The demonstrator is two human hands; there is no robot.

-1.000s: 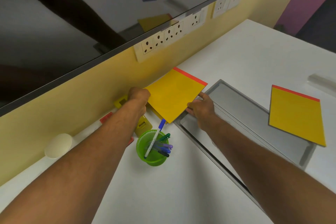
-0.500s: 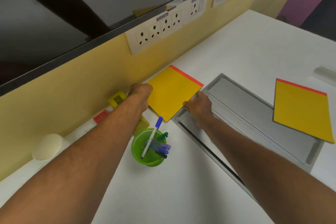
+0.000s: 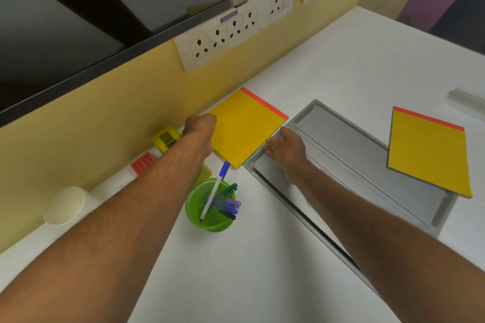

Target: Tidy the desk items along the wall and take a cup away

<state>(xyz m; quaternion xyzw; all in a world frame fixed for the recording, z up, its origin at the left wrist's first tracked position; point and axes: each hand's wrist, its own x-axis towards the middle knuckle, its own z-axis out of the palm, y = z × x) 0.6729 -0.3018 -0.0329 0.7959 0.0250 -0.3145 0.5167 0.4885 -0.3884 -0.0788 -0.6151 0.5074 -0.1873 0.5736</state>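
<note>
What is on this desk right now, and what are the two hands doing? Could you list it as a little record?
left hand: curled at the near-wall corner of the yellow pad
right hand: fingers at the pad's opposite edge, over the grey tray
second yellow pad: lies on the tray's far end
green pen cup: upright, holds several pens
paper cups: stacked by the wall, untouched
wall sockets: above the pad

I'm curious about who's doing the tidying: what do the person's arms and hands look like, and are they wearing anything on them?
Both forearms are bare, with no sleeves in view. The left hand and right hand wear no gloves, and no watch, bracelet or ring shows. Fine hair is visible along both forearms.
</note>
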